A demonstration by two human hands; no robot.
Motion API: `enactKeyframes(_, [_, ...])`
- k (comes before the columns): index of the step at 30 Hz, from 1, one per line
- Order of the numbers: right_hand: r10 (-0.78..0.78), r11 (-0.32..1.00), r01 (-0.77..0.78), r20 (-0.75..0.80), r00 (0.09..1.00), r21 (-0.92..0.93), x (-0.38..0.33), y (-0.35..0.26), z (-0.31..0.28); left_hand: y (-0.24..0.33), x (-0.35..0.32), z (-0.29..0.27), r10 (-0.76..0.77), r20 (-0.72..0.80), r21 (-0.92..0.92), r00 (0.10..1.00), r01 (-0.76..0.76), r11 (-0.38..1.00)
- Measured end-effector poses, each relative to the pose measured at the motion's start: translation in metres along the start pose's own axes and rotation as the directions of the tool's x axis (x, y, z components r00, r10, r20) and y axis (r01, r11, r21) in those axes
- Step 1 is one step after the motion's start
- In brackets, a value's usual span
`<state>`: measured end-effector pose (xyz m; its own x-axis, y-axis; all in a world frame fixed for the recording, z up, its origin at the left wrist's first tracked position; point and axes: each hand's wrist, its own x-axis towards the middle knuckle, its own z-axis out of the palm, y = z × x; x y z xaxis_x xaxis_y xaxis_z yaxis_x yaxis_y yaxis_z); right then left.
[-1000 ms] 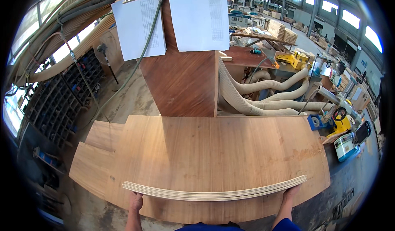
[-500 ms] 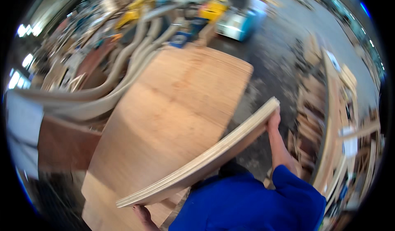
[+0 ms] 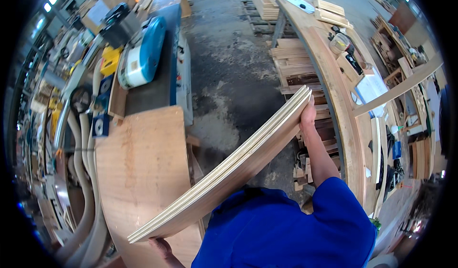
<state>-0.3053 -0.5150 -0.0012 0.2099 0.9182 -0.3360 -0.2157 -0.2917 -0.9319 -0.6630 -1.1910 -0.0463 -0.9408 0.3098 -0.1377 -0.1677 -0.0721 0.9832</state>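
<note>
Plywood panel (image 3: pixel 229 170) gripped at both ends by closed left fingers (image 3: pixel 161 247) and right fingers (image 3: pixel 308 114).

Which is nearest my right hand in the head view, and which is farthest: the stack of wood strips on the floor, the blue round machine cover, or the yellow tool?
From the right hand:
1. Stack of wood strips, just above it on the floor.
2. Blue round machine cover, across the floor to the left.
3. Yellow tool, further left, beside that cover.

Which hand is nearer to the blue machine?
Left. The left hand grips the plywood board's lower end, below the blue machine; the right hand holds the far end, across the floor.
</note>
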Motion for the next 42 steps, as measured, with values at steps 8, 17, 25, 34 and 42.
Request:
enactKeyframes(8, [-0.039, 0.998, 0.048, -0.236, 0.971, 0.034, 0.138, -0.023, -0.003, 0.009, 0.177, 0.193, -0.049, 0.146, -0.005, 0.988, 0.050, 0.999])
enactKeyframes(17, [-0.055, 0.987, 0.103, -0.339, 0.939, 0.125, 0.289, -0.068, 0.008, 0.016, 0.347, 0.419, -0.016, 0.346, -0.003, 0.938, 0.018, 1.000])
enactKeyframes(25, [-0.283, 0.948, 0.315, -0.335, 0.899, 0.045, 0.472, -0.157, 0.101, 0.025, 0.445, 0.656, -0.025, 0.397, -0.041, 0.917, 0.045, 0.998])
enactKeyframes(34, [-0.221, 0.954, 0.280, -0.380, 0.898, 0.108, 0.675, -0.195, 0.186, 0.014, 0.552, 0.841, -0.037, 0.444, -0.020, 0.895, 0.051, 0.998])
enactKeyframes(42, [-0.291, 0.948, 0.318, -0.468, 0.835, -0.021, 0.817, -0.244, 0.302, 0.014, 0.732, 1.060, -0.085, 0.476, -0.015, 0.875, 0.104, 0.994])
